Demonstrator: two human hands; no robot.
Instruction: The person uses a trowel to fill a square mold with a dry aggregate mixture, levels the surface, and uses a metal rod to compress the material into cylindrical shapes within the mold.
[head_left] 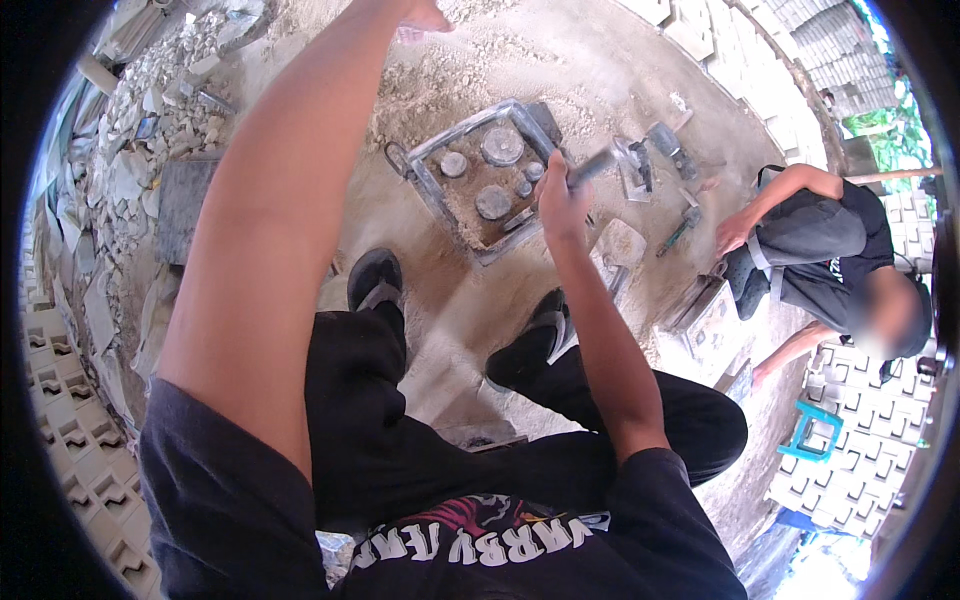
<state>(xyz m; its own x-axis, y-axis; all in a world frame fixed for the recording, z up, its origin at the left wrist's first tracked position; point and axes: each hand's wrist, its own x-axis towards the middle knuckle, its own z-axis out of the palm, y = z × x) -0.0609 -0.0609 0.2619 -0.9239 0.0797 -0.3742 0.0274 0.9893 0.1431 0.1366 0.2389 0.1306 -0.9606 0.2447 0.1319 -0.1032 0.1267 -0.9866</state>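
My right hand (562, 208) is closed round a dark grey cylindrical tool (597, 165), at the right edge of a square metal moulding frame (420, 192). Packed brown sand (458, 192) fills the frame. Set into it are several round grey discs: a large one (502, 146) at the far side, a smaller one (453, 165) to its left, another (492, 203) nearer me, and small ones at the right. My left arm stretches far forward, and my left hand (425, 18) is partly cut off at the top edge, beyond the frame, its fingers not readable.
A co-worker (810, 240) crouches at the right, beside a boxy frame (700, 312). Hand tools (672, 150) and a green-handled tool (680, 230) lie right of the moulding frame. Rubble (130, 170) and a dark slab (188, 208) are at left. A turquoise stool (812, 432) stands lower right.
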